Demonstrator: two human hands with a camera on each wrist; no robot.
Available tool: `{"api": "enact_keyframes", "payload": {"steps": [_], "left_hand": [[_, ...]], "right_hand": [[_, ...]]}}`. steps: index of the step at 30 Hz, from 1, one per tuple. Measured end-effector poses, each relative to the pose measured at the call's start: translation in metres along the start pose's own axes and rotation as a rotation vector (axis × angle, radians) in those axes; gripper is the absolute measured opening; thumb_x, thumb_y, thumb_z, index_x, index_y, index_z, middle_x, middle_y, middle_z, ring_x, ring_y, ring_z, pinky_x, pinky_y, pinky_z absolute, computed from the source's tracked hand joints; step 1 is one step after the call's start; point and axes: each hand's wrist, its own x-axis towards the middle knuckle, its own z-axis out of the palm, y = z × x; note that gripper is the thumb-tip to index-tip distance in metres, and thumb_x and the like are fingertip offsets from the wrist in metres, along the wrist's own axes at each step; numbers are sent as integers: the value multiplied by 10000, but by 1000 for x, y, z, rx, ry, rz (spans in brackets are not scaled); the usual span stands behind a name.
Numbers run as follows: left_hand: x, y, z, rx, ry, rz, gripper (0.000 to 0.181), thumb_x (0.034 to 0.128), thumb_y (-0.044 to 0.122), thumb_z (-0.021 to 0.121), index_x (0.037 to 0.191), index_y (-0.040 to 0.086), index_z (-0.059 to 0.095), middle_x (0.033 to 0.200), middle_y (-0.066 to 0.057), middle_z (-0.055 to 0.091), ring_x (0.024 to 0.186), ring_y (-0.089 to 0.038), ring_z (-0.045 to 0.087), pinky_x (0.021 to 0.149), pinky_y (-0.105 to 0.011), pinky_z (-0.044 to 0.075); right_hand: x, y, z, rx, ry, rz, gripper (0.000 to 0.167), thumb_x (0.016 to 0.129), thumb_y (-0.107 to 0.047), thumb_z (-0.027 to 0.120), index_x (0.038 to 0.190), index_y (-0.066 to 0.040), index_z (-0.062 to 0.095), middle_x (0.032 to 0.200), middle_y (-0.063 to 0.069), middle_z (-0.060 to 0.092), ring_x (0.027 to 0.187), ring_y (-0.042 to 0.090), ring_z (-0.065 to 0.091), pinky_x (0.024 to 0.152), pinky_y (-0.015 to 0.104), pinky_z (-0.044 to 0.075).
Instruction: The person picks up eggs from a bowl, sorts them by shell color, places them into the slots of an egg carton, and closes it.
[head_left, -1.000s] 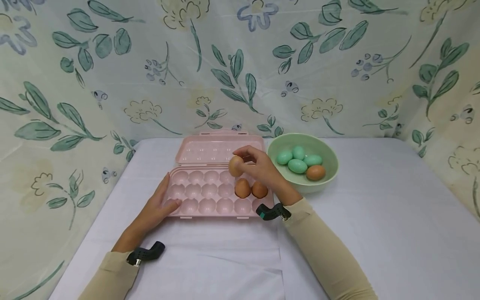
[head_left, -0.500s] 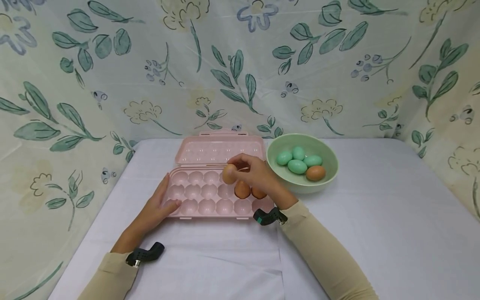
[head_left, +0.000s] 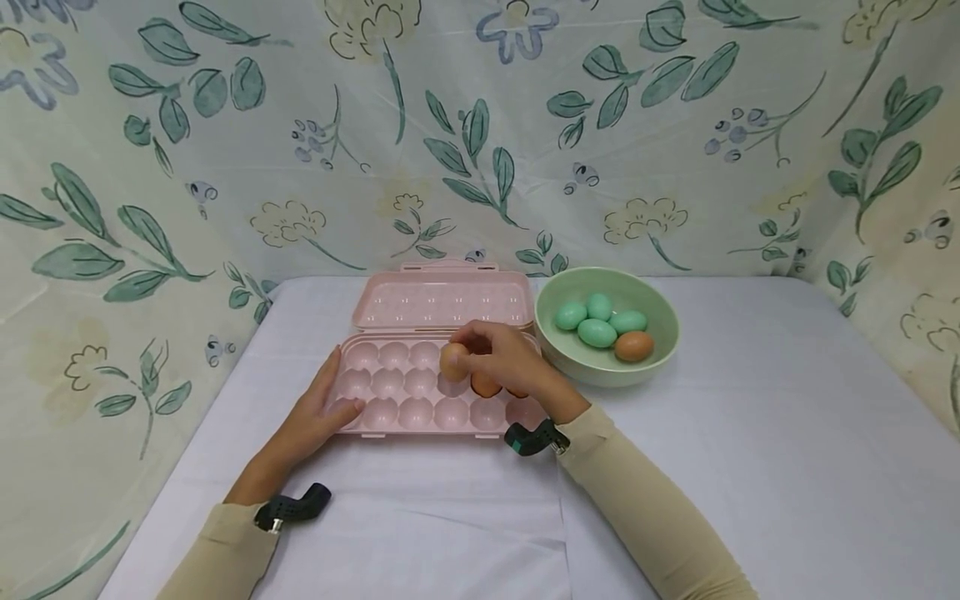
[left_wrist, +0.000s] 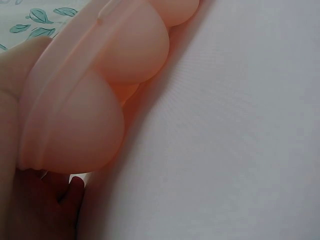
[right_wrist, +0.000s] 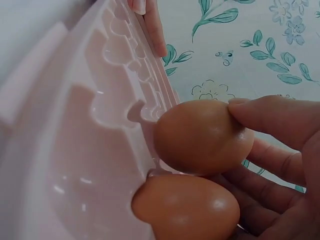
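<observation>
Between thumb and fingers, the right hand (head_left: 504, 360) pinches a brown egg (head_left: 453, 362) just above the middle row of the pink egg tray (head_left: 405, 432). Two brown eggs sit in that row to the right, one of them (head_left: 485, 384) partly covered by the hand. In the right wrist view the pinched egg (right_wrist: 197, 137) is beside a seated egg (right_wrist: 192, 207). The left hand (head_left: 307, 421) grips the tray's left end, thumb on the front corner and fingers along the side; the left wrist view shows the underside of its cups (left_wrist: 80, 125).
The tray's pink lid (head_left: 442, 302) lies open behind it. At its right stands a green bowl (head_left: 607, 375) with several green eggs (head_left: 597, 333) and one brown egg (head_left: 633, 346). A white cloth covers the table; a floral curtain hangs behind.
With the brown egg pinched, the right hand has moved left and toward the front, from the back row to over the middle row. The left hand has stayed on the tray.
</observation>
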Motion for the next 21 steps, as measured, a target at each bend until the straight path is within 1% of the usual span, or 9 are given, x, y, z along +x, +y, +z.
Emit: {"api": "enact_keyframes", "payload": {"steps": [3, 8, 11, 18, 21], "left_hand": [[0, -1, 0, -1, -4, -2, 982, 867, 366, 667, 1564, 180, 2, 1623, -62, 33, 1473, -327, 48, 1112, -640, 110], [0, 0, 0, -4, -5, 9, 977, 865, 354, 666, 1565, 177, 8, 1623, -61, 38, 1474, -322, 52, 1110, -642, 114], [0, 0, -1, -1, -2, 16, 977, 864, 351, 668, 1564, 166, 12, 1623, -64, 41, 1473, -323, 55, 1111, -640, 115], [0, 0, -1, -8, -5, 16, 976, 863, 344, 669, 1565, 183, 9, 1623, -55, 38, 1474, -316, 53, 1115, -634, 112], [0, 1, 0, -8, -4, 16, 971, 864, 325, 671, 1565, 186, 13, 1623, -50, 38, 1475, -311, 57, 1115, -634, 118]], "right_hand": [[0, 1, 2, -19, -8, 5, 241, 875, -262, 685, 1105, -196, 666, 1038, -67, 655, 978, 120, 613, 885, 308, 504], [1, 2, 3, -44, -19, 2, 228, 871, -231, 685, 1096, -194, 679, 1033, -63, 658, 961, 140, 614, 849, 308, 515], [1, 2, 3, -55, -33, 6, 226, 878, -230, 687, 1099, -188, 682, 1043, -57, 658, 962, 147, 616, 847, 312, 520], [1, 1, 4, -101, -65, 46, 307, 890, -279, 689, 1174, -166, 666, 1062, -71, 646, 967, 133, 601, 869, 310, 518], [1, 1, 5, -114, -73, 45, 327, 892, -283, 686, 1190, -152, 664, 1060, -70, 646, 955, 136, 596, 861, 304, 519]]}}
